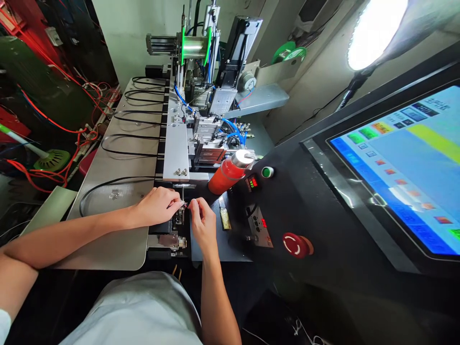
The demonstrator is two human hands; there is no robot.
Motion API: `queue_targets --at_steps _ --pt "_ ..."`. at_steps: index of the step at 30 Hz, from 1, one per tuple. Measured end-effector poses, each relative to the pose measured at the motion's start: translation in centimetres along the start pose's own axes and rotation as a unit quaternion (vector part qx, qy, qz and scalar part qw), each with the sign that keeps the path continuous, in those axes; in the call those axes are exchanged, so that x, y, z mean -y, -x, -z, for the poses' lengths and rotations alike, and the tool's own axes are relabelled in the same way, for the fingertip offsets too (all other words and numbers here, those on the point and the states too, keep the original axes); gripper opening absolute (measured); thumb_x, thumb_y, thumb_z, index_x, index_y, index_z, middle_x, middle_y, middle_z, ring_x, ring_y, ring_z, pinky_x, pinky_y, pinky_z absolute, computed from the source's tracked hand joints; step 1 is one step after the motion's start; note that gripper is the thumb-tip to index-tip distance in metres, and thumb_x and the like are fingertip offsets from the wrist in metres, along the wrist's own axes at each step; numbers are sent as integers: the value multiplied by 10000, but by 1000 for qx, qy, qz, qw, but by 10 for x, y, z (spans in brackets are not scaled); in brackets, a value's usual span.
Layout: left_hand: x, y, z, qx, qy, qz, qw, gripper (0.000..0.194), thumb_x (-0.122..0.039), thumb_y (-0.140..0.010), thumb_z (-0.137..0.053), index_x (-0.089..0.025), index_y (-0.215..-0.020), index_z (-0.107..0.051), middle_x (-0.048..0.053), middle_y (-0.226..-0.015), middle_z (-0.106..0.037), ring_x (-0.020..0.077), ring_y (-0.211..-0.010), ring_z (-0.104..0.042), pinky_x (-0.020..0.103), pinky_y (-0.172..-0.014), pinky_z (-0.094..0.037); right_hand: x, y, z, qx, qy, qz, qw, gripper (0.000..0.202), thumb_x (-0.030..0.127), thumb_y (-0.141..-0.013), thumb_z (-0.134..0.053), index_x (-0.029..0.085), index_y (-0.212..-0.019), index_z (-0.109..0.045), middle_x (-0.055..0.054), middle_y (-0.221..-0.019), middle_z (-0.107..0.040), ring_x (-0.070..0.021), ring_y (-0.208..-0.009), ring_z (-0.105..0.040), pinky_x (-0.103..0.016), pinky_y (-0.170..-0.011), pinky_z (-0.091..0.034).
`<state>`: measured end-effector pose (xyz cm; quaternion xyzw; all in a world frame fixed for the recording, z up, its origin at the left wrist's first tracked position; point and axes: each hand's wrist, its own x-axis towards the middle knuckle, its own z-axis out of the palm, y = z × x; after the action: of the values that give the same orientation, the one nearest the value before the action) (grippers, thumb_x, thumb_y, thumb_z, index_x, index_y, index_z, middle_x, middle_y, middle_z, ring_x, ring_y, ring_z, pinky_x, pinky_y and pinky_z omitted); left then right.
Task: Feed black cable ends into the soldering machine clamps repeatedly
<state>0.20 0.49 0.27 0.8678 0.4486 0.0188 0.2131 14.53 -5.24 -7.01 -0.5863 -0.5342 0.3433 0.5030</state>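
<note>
My left hand [158, 207] reaches over the metal table, its thumb and fingers pinched together by a small clamp fixture [178, 216]. Fine reddish wire ends [186, 205] stick out between the two hands' fingertips. On the right, my right hand [204, 221] is closed in a pinch at these wires. A black cable [104, 184] loops across the table just behind my left hand, and its end is hidden near the fixture. An orange bottle [230, 173] with a metal cap stands beyond my right hand.
Several looped black cables lie along the metal table [94, 167] beside the machine rail [175, 155]. Ahead stands a wire spool [194, 47] among actuators. To the right are a red stop button [296, 245], a green button [267, 172] and a touchscreen [406, 167].
</note>
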Motion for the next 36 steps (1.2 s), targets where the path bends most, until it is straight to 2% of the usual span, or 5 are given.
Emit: queue_targets --at_steps 12,18,27,32,36 --pt "3 9 -4 -46 -74 -5 996 215 -295 -930 -521 -156 -931 -683 49 -851 -664 170 -728 -624 251 -608 -384 -6 -3 -19 8 -57 46 997 297 331 -974 -342 232 -694 -333 62 -624 -320 -101 -562 -332 -245 -538 -281" --pt "17 23 -9 -128 -156 -166 965 283 -170 -954 -455 -270 -1080 -687 -6 -914 -648 99 -699 -604 195 -585 -406 -7 -2 -21 1 -62 36 997 308 339 -977 -359 228 -691 -334 64 -624 -315 -99 -562 -326 -246 -536 -274" --pt "19 18 -13 -224 -266 -287 893 268 -103 -939 -444 -181 -946 -700 9 -785 -653 121 -630 -543 238 -547 -408 -7 -2 -23 -10 -84 14 996 325 354 -960 -372 227 -665 -319 68 -612 -301 -93 -560 -316 -234 -525 -277" --pt "22 17 -11 -172 -212 -266 925 300 -98 -944 -415 -191 -1002 -694 19 -841 -652 118 -683 -578 228 -598 -440 -9 -2 -16 -11 -61 13 998 323 353 -964 -358 228 -669 -319 68 -611 -307 -95 -560 -325 -228 -526 -286" --pt "26 21 0 -92 -87 -145 981 217 -172 -933 -497 -205 -1088 -645 10 -956 -648 118 -742 -626 228 -659 -461 -6 3 2 -41 83 61 994 271 270 -968 -354 215 -707 -401 52 -621 -387 -103 -559 -383 -237 -553 -306"
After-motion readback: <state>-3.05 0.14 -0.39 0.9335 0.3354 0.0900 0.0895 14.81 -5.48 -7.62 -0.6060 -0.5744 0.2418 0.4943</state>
